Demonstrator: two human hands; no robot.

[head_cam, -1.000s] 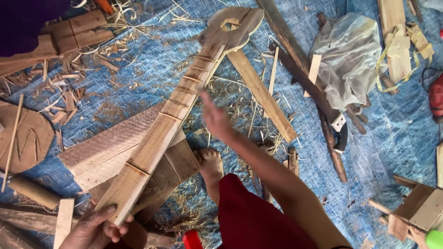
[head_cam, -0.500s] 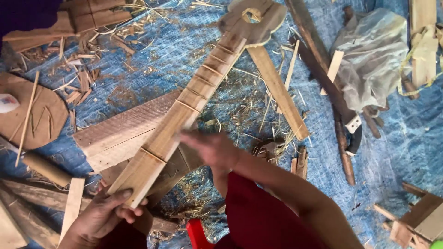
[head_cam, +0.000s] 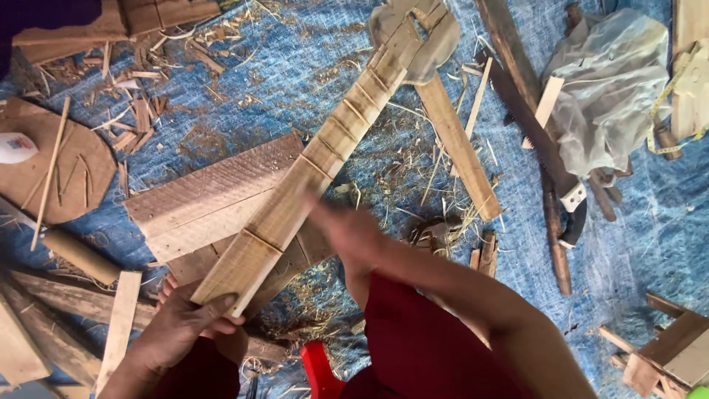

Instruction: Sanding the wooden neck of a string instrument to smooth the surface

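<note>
— Where is the carved wooden neck (head_cam: 325, 159) seen?

— It is laid diagonally from lower left to the top centre, its near end gripped by the left hand (head_cam: 185, 325). The right hand (head_cam: 351, 233) is blurred beside it; its grip cannot be told.

— What is found around it?

— A crumpled translucent plastic bag (head_cam: 609, 89) is seen at upper right, a saw (head_cam: 543, 144) just left of it, planks (head_cam: 214, 196) beneath the neck, shavings on blue tarp (head_cam: 650, 229).
</note>
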